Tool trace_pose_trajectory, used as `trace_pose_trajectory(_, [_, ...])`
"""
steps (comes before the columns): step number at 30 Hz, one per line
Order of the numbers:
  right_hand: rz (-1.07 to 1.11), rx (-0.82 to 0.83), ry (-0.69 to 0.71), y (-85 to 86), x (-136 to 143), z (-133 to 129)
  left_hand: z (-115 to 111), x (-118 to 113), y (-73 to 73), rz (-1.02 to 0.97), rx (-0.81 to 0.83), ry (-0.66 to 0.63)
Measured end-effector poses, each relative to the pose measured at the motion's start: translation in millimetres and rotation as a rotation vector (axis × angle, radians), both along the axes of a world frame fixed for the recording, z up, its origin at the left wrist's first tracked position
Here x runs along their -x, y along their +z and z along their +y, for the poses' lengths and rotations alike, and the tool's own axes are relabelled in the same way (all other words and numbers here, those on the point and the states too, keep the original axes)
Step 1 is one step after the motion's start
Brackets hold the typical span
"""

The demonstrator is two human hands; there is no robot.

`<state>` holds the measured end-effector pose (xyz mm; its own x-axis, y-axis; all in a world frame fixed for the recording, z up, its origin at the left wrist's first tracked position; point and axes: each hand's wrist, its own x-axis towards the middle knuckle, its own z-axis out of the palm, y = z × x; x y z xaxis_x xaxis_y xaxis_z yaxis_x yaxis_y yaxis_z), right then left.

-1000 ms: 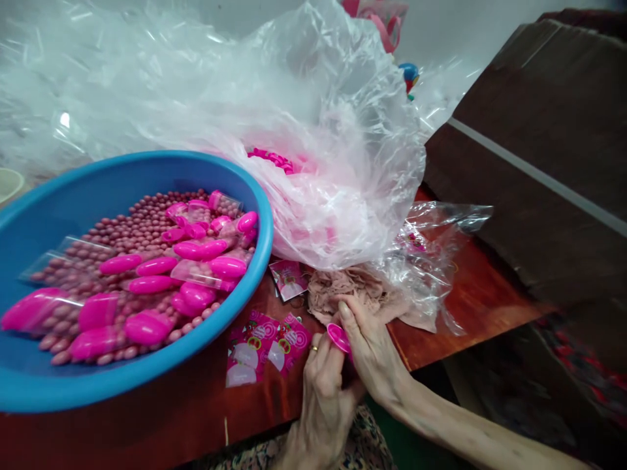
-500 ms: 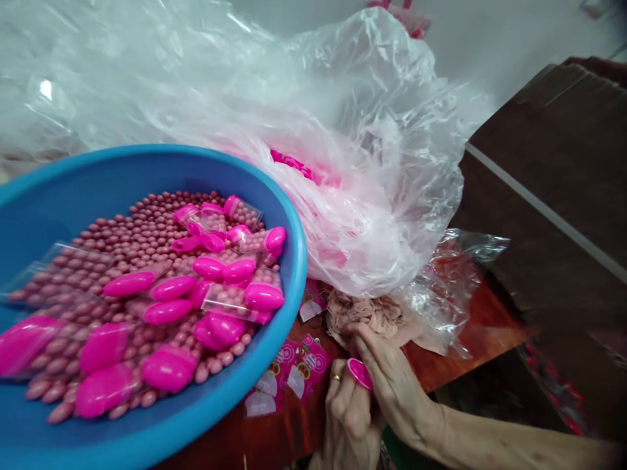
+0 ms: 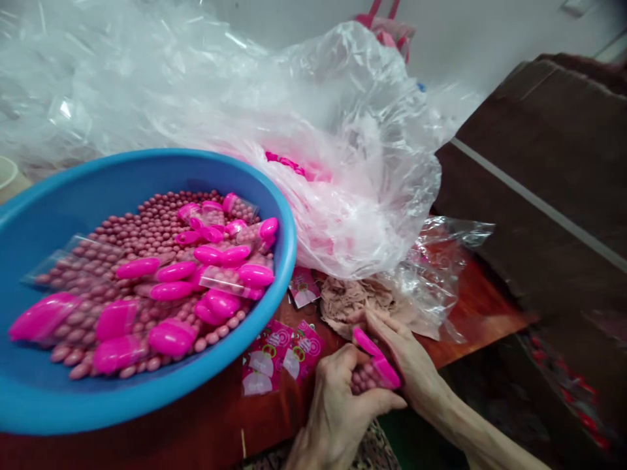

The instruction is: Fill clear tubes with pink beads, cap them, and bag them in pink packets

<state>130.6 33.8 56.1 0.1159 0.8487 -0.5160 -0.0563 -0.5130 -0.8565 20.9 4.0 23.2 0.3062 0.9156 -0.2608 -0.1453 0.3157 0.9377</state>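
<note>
My left hand is wrapped round a small clear pack of round pink candies, near the table's front edge. A bright pink cap with a raised flap sits on the pack's end. My right hand lies against the cap's far side, fingers stretched out and its thumb hidden. To the left, a blue basin holds loose pink candies and several filled clear packs with pink caps.
Printed pink cards lie on the reddish table beside the basin. A crumpled beige cloth is beyond my hands. Large clear plastic bags fill the back, one with pink pieces inside. A dark cardboard box stands at right.
My left hand has turned, so the candies in the pack and the cap's side now show. My right hand has shifted slightly right and down. The view has moved a little.
</note>
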Motion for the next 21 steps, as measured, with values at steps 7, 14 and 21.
trace_pose_trajectory(7, [0.291, 0.025, 0.053, 12.6, 0, -2, -5, 3, 17.3, -0.230, 0.314, 0.010])
trace_pose_trajectory(14, [0.305, -0.077, 0.188, 22.8, 9, 0, -10, 7, 15.8, -0.249, 0.413, 0.010])
trace_pose_trajectory(21, [-0.108, -0.231, 0.440, 18.6, 21, 3, -10, 15, 11.8, -0.278, 0.355, -0.084])
